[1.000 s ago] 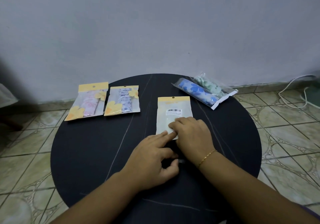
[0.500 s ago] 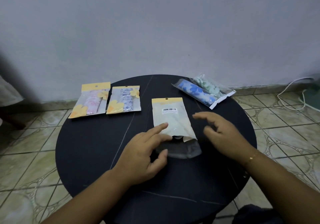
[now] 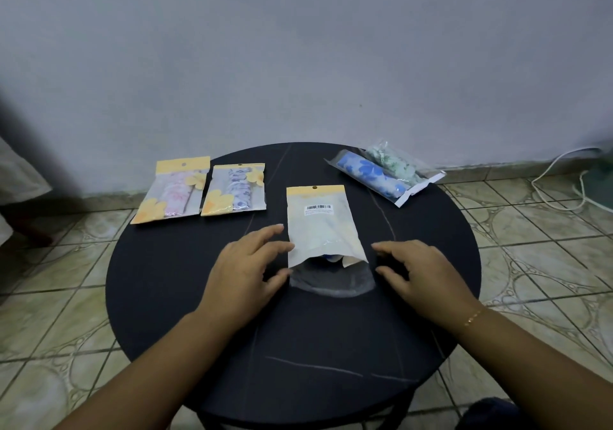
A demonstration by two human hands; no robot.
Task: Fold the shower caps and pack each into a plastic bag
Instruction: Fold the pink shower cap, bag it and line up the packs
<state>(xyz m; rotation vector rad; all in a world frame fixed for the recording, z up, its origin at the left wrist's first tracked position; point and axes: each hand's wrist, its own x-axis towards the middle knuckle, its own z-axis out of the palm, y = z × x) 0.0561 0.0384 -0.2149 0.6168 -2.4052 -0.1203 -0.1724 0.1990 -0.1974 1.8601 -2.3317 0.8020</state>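
- We saw the plastic bag (image 3: 321, 227) lying back-side up in the middle of the round black worktop (image 3: 166, 297), barcode showing, yellow header at the far end and its mouth at the near end.
- The clear flap (image 3: 331, 282) at that mouth lay unsealed toward us, and a bit of blue shower cap (image 3: 330, 257) peeked out just inside the opening.
- Our left hand (image 3: 247, 272) sat just beside the bag's left edge, grip spread, fingertips at or nearly at the edge; we could not tell whether they touched.
- Our right hand (image 3: 419, 272) hovered just right of the bag, grip loosely spread, pinching nothing.
- Two packed bags (image 3: 202, 189) lay at the far left, and two rolled caps in clear wrap (image 3: 384, 174) at the far right.
- We judged the step in hand to be closing this bag, with the cap already inside.
- The next move called for tucking the cap fully in, folding the flap over the mouth and pressing it flat.
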